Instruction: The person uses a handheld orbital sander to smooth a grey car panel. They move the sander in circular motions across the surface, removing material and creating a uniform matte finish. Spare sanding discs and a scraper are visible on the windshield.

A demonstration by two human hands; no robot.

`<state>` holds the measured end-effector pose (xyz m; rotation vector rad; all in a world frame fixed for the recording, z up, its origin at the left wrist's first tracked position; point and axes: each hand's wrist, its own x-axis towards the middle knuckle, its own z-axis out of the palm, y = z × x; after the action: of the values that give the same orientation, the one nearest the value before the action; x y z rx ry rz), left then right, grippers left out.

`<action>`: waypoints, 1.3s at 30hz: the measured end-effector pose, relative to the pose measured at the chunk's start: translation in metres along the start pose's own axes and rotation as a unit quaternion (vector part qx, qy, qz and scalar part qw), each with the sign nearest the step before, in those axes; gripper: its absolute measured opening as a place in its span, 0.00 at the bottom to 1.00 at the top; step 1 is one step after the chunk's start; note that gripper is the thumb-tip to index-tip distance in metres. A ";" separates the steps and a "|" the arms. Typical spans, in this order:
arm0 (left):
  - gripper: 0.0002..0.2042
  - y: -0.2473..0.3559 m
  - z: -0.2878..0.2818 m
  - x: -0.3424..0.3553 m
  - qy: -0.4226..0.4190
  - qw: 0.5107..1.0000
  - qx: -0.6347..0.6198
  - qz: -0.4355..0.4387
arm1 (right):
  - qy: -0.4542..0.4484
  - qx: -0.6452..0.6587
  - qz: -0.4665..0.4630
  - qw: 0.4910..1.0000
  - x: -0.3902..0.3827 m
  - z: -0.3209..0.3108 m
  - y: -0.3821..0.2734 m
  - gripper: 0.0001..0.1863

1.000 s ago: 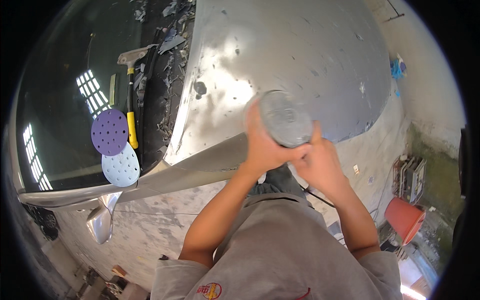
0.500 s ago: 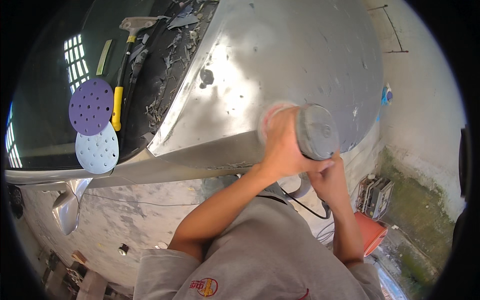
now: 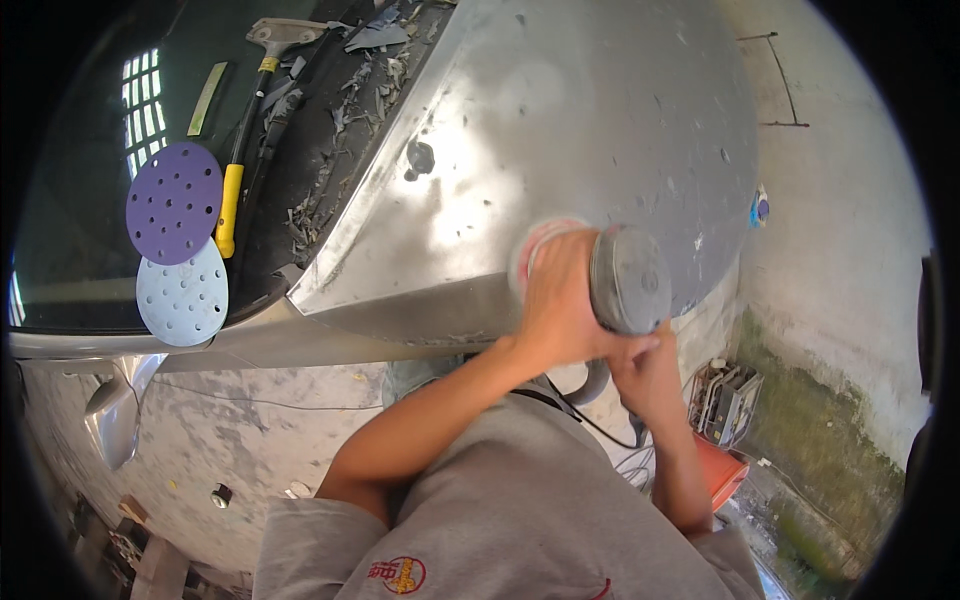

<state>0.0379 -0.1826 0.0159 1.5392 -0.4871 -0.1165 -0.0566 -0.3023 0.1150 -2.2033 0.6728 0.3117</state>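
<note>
Both hands hold a round-bodied power sander (image 3: 630, 281) against the scuffed, bare-metal-grey car hood (image 3: 590, 130), close to its near edge. My left hand (image 3: 562, 290) wraps over the sander's neck, between its grey rounded end and the blurred reddish disc edge. My right hand (image 3: 642, 372) closes around the lower grip, beneath the grey end; part of its fingers is hidden. A ribbed hose and a dark cable run from the tool down beside my body.
On the windshield lie a purple sanding disc (image 3: 174, 204), a light blue one (image 3: 183, 292) and a scraper (image 3: 229, 210) with a yellow grip. Paint flakes (image 3: 375, 85) litter the cowl. A side mirror (image 3: 115, 415) juts out; an orange bucket (image 3: 718, 468) stands at lower right.
The whole view has shifted slightly left. The sander appears a little lower in the picture, still pressed near the hood's edge, with both hands keeping their hold.
</note>
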 end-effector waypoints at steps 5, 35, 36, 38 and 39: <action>0.55 -0.001 0.004 0.004 0.004 0.999 0.031 0.034 | 0.001 0.000 -0.057 0.998 0.002 -0.003 -0.003 0.27; 0.56 -0.027 -0.009 0.037 0.006 0.999 0.038 0.025 | 0.015 -0.009 -0.066 0.998 0.047 0.003 0.011 0.25; 0.54 -0.034 -0.012 0.055 -0.002 0.999 0.035 0.012 | 0.016 -0.029 -0.074 0.997 0.063 0.001 0.005 0.21; 0.51 -0.040 -0.018 0.087 0.026 0.999 0.023 0.017 | 0.043 -0.090 -0.143 0.985 0.102 0.000 -0.010 0.16; 0.50 -0.041 -0.021 0.106 0.049 0.997 0.025 0.049 | 0.073 -0.127 -0.166 0.975 0.118 0.001 -0.018 0.20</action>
<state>0.1508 -0.2042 0.0015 1.5595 -0.4896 0.0469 0.0516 -0.3349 0.0761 -2.5554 0.3427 0.0646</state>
